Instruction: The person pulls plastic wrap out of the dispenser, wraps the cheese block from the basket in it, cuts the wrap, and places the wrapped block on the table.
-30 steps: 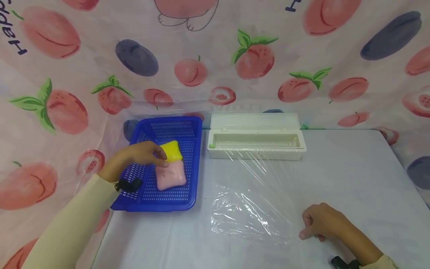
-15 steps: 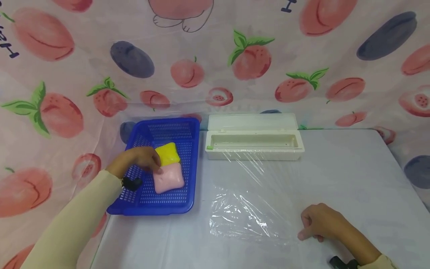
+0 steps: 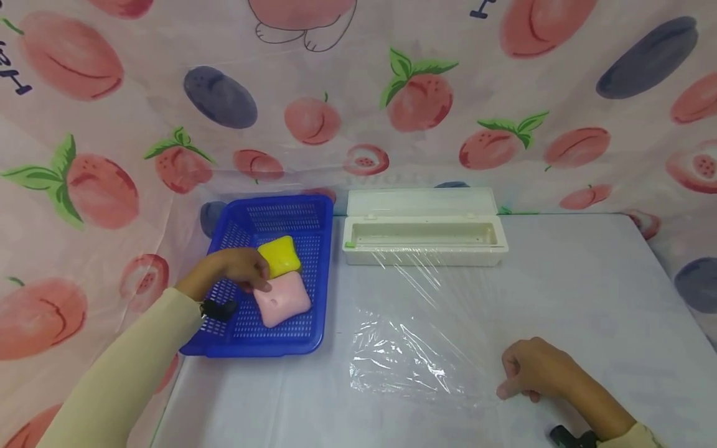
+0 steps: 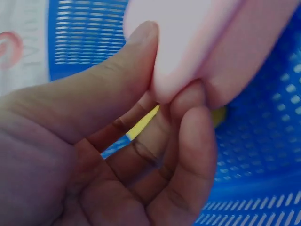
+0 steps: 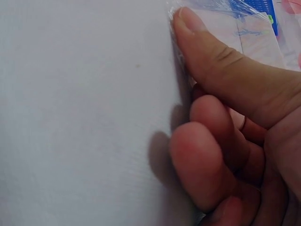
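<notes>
Pinching 1 pink block (image 3: 284, 302) (your left grip (image 3: 242, 267)), 1 film sheet (image 3: 406, 361) (right grip (image 3: 534, 368)); 1 yellow block (image 3: 281, 255), 1 basket (image 3: 263, 345).

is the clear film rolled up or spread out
Spread out, though creased: the clear film runs from the white box over the table to the right hand.

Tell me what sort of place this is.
Probably a makeshift indoor workspace, perhaps set up for recording: a white table in front of a fruit-print backdrop, with clear film drawn from a long white box.
</notes>
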Tool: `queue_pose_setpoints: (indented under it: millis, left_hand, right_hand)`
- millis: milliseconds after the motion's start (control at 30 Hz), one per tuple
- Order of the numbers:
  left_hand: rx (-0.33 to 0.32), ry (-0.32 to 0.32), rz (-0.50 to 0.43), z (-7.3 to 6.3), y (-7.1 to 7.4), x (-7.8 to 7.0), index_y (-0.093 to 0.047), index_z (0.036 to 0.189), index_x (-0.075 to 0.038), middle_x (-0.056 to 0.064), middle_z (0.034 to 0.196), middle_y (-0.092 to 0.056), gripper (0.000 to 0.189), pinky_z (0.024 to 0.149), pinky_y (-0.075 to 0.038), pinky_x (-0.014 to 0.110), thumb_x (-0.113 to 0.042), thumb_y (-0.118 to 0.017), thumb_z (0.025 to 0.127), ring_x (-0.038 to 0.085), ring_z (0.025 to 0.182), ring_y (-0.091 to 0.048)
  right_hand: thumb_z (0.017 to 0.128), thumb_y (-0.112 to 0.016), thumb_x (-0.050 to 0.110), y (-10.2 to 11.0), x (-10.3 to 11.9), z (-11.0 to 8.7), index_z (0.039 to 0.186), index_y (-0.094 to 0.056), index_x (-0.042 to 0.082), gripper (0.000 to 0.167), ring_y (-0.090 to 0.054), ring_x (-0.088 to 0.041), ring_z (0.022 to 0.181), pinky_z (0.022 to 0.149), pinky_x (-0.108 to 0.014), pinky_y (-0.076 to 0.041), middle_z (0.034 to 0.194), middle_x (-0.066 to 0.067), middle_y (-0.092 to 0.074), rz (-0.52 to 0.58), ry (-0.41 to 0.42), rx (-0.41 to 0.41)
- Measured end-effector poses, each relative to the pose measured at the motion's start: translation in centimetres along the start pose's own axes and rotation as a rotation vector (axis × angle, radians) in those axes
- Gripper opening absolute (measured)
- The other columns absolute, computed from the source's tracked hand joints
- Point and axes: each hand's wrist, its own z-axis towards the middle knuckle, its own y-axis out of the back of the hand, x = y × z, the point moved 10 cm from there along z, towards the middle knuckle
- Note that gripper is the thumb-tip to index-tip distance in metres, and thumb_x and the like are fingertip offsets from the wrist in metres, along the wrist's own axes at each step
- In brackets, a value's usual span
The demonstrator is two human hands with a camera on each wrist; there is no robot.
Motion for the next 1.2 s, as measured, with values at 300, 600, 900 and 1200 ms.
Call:
queue_pose_setpoints:
  millis: [300, 600, 900, 1200]
  left_hand:
    - [-0.125, -0.153, -0.175, -4.6, 0.7, -1.6, -0.065, 0.095, -0.003, 0.005, 0.080, -0.061, 0.020, 0.073, -0.057, 0.031, -0.021, -0.073, 0.094, 0.021, 0.076, -0.060]
    - [-0.430, -0.262, -0.306, -9.4, 0.6, -3.4, -0.059, 0.101, -0.007, 0.010, 0.092, -0.059, 0.024, 0.080, -0.057, 0.032, -0.030, -0.065, 0.100, 0.025, 0.088, -0.065]
    - [-0.601, -0.419, -0.625, -11.4, -2.0, -7.2, -0.055, 0.104, 0.001, 0.012, 0.101, -0.056, 0.024, 0.086, -0.058, 0.028, -0.021, -0.063, 0.102, 0.021, 0.089, -0.071]
    - [-0.590, -0.422, -0.816, -9.4, -6.2, -11.2, -0.056, 0.106, -0.001, 0.014, 0.112, -0.057, 0.021, 0.088, -0.057, 0.030, -0.021, -0.063, 0.102, 0.024, 0.093, -0.069]
  right_hand:
    - [0.061, -0.092, 0.050, 0.1, 0.1, -0.2, 0.068, -0.060, 0.016, 0.047, -0.057, -0.018, 0.053, 0.055, -0.030, -0.039, 0.055, -0.001, -0.062, -0.012, 0.005, -0.005]
    - [0.061, -0.093, 0.049, 0.0, 0.2, -0.2, 0.068, -0.061, 0.016, 0.046, -0.056, -0.017, 0.052, 0.054, -0.030, -0.039, 0.054, -0.001, -0.062, -0.021, 0.008, 0.000]
    - [0.061, -0.093, 0.048, 0.1, 0.2, -0.4, 0.066, -0.060, 0.016, 0.046, -0.054, -0.016, 0.050, 0.052, -0.030, -0.037, 0.052, -0.001, -0.060, -0.018, 0.023, -0.031]
    - [0.060, -0.093, 0.049, 0.1, 0.2, -0.2, 0.067, -0.060, 0.016, 0.047, -0.054, -0.016, 0.050, 0.053, -0.030, -0.038, 0.053, -0.001, -0.061, -0.019, 0.010, -0.024]
